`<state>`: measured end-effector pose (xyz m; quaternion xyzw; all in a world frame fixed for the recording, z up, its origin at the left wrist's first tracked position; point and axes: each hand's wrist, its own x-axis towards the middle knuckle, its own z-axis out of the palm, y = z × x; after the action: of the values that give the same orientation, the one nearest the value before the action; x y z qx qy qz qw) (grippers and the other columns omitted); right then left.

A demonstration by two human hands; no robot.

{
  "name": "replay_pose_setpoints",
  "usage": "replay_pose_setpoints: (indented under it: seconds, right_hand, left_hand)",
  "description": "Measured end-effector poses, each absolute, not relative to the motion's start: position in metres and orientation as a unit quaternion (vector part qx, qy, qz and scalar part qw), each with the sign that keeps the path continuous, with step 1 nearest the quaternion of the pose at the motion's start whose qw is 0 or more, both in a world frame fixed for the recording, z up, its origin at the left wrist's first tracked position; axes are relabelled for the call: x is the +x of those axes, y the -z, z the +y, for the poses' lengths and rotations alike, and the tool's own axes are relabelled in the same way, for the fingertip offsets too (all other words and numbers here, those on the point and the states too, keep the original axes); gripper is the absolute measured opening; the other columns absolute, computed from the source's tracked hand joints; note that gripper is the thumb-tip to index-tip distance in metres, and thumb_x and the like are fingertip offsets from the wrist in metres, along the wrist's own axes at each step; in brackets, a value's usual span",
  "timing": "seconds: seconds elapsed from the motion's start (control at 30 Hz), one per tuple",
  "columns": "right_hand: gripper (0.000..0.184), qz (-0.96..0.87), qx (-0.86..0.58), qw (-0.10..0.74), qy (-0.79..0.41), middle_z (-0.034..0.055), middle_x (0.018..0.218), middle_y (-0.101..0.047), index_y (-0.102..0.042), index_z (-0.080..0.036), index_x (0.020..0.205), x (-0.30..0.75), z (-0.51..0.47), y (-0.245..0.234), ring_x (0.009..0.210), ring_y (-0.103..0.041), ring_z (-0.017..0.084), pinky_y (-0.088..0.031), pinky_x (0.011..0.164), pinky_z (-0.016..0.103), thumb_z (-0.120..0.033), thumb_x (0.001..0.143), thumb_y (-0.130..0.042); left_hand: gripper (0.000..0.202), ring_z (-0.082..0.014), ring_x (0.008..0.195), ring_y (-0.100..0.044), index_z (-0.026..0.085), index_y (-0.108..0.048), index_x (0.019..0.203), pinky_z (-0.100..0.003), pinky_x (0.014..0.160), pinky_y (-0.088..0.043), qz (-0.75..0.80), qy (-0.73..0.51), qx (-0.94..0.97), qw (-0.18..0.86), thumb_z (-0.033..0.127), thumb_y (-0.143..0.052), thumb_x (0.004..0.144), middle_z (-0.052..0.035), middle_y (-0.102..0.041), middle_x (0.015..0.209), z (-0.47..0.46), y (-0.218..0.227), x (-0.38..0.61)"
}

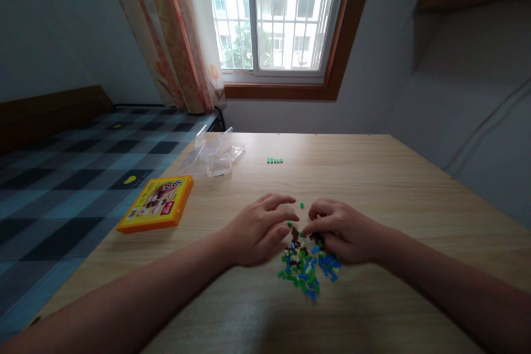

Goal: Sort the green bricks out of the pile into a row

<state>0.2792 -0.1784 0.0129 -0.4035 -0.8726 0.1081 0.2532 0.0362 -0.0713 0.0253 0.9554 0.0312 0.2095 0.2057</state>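
Note:
A small pile of tiny building bricks (306, 268), blue, green, brown and white, lies on the wooden table (373, 188) between my hands. My left hand (257, 229) rests at the pile's left edge, fingers curled and slightly apart, touching the bricks with nothing clearly held. My right hand (342, 232) sits on the pile's right side, thumb and forefinger pinched together over the bricks; what they hold is too small to see. One loose green brick (302, 205) lies just beyond my fingertips. A short row of green bricks (274, 161) stands farther back.
An orange and yellow box (156, 203) lies at the table's left edge. Crumpled clear plastic packaging (215, 156) sits behind it. A bed with a checked cover (62, 177) runs along the left. A window and curtain stand beyond the table.

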Motion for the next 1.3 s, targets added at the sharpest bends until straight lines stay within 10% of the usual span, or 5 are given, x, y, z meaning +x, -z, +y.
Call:
replay_pose_setpoints:
  seconds: [0.47,0.67,1.3]
  right_hand:
    - [0.038,-0.81,-0.511,0.284,-0.048,0.0082,0.093,-0.06,-0.072,-0.018,0.113,0.301,-0.159,0.003,0.088,-0.054,0.018,-0.043,0.081,0.034,-0.008,0.086,-0.047]
    - [0.031,-0.808,-0.467,0.358,-0.026,0.0069,0.089,-0.06,-0.072,-0.018,0.103,0.294,-0.169,-0.005,0.083,-0.053,0.016,-0.042,0.076,0.032,-0.009,0.086,-0.048]
    - [0.017,-0.916,-0.326,0.199,-0.122,0.0015,0.081,-0.062,-0.073,-0.024,0.089,0.255,-0.198,-0.028,0.078,-0.049,0.015,-0.034,0.077,0.033,-0.019,0.08,-0.06]
  left_hand:
    - [0.014,-0.0208,0.095,-0.06,0.018,-0.063,0.097,-0.038,0.087,-0.049,0.113,-0.247,0.942,0.198,0.022,-0.05,0.093,-0.0079,-0.067,0.098,-0.066,-0.021,0.042]
    - [0.038,-0.0101,0.052,-0.038,0.02,-0.032,0.057,-0.025,0.052,-0.03,0.075,-0.171,0.952,0.244,0.026,-0.052,0.089,0.004,-0.039,0.057,-0.068,-0.022,0.041]
    - [0.043,-0.0153,0.06,-0.052,0.021,-0.046,0.062,-0.029,0.06,-0.039,-0.014,-0.008,0.981,0.196,0.051,-0.07,0.08,0.0028,-0.05,0.057,-0.071,-0.034,0.034]
